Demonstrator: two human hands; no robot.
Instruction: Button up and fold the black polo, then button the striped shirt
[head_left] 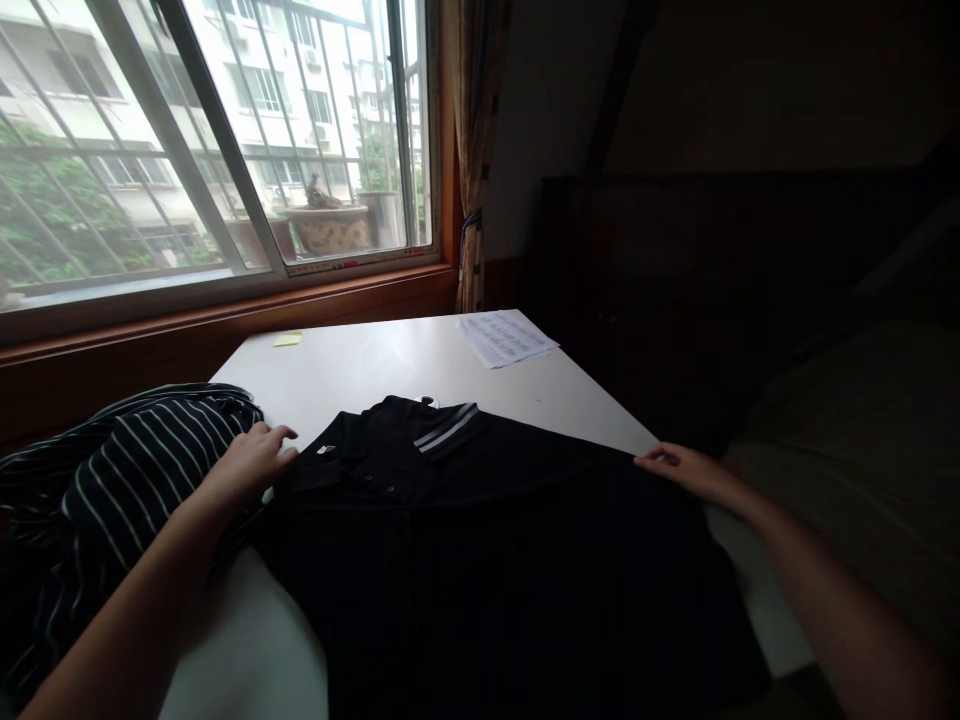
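With the black shirt [517, 570] spread across the lower centre, tension it evenly between your right hand [694, 473], pinching its edge at centre right, and your left hand [251, 457], whose grip I cannot tell, smoothing the striped cuff [448, 430].

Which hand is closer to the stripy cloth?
The left hand. It's right beside the striped cloth; the right hand is across the table, at the black shirt's far edge.
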